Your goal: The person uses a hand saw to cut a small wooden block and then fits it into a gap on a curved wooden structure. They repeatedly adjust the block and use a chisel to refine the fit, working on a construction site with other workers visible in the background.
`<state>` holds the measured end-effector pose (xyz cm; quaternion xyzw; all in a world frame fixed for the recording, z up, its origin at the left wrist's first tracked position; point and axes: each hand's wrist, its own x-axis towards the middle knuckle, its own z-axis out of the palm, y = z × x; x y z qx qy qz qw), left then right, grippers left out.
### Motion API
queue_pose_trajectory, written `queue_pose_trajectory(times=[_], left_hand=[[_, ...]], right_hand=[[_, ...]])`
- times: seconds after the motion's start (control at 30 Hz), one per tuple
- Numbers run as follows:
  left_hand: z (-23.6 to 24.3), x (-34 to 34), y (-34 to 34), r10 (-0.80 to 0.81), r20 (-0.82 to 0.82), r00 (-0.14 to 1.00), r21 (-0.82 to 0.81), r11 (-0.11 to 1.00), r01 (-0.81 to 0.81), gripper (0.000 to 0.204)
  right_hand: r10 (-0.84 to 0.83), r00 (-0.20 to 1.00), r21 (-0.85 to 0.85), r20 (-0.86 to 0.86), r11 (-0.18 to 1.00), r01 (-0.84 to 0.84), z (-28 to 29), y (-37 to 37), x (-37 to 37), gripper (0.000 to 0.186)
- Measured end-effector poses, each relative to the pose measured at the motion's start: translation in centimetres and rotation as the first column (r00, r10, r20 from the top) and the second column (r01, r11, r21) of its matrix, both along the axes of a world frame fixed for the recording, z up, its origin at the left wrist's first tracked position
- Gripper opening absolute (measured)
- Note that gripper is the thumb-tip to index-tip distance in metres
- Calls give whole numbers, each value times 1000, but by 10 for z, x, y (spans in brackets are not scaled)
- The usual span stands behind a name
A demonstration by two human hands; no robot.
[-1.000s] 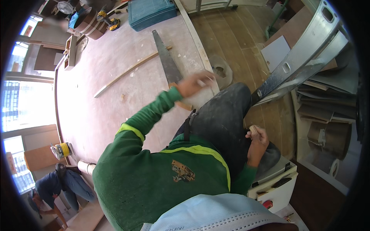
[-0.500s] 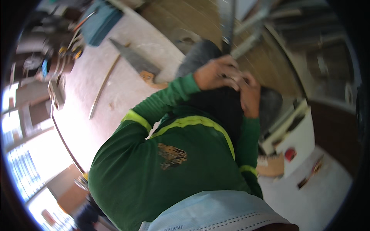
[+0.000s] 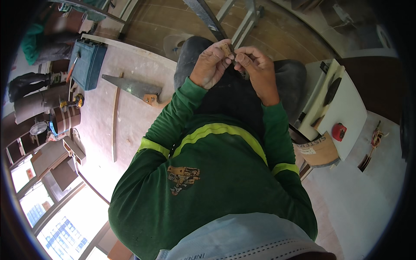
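L hand [image 3: 209, 65] up to the right of the saw [image 3: 133, 86] and farther out from the chest, thumb & fingertips pinching a small wood block [image 3: 225, 49]! Block sits right at the tips, on the side facing R hand [image 3: 260, 71], well out from the palm. And R hand's just beside, farther right of the saw: thumb & index drawn together, tips v. close to the block. Touching it? Can't tell. Anything pinched btwn those tips? Can't tell either, too small. Both hands over the dark trousers [image 3: 234, 99], right of the saw, green sleeves on both arms.

Saw itself lies flat on the pale surface [image 3: 95, 123], tip to the left, wooden handle to the right. Long stick [image 3: 115, 125] crosses under its blade, most of it on the saw's chest side. Blue case [image 3: 89, 65] left of the saw & farther out; drill [image 3: 71, 103] also left, a bit nearer the chest. Metal ladder [image 3: 206, 17] right of the saw, farther out. White box [image 3: 344, 106] well to the saw's right, w/ a small red tool [image 3: 339, 132] against it & a brown carton [image 3: 320, 150] just beside.
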<state>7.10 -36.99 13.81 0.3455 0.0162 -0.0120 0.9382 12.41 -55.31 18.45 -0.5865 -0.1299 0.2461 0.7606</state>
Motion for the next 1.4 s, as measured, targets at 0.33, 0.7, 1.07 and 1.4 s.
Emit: queue_pose_trajectory(times=[0.33, 0.7, 1.07, 1.4], left_hand=[[3, 14, -15, -22, 49, 999, -18, 1000, 23, 54], [19, 16, -24, -68, 33, 997, 15, 998, 68, 32], [37, 25, -23, -152, -116, 981, 49, 986, 159, 28], [22, 19, -7, -247, -106, 963, 57, 966, 254, 23]], right_hand=[[-22, 991, 15, 132, 1000, 21, 26, -4, 4, 34], [-18, 949, -130, 314, 990, 62, 10, -10, 9, 33], [-126, 953, -81, 277, 985, 153, 5, -18, 24, 19], [-43, 988, -57, -147, 998, 35, -14, -13, 20, 19]])
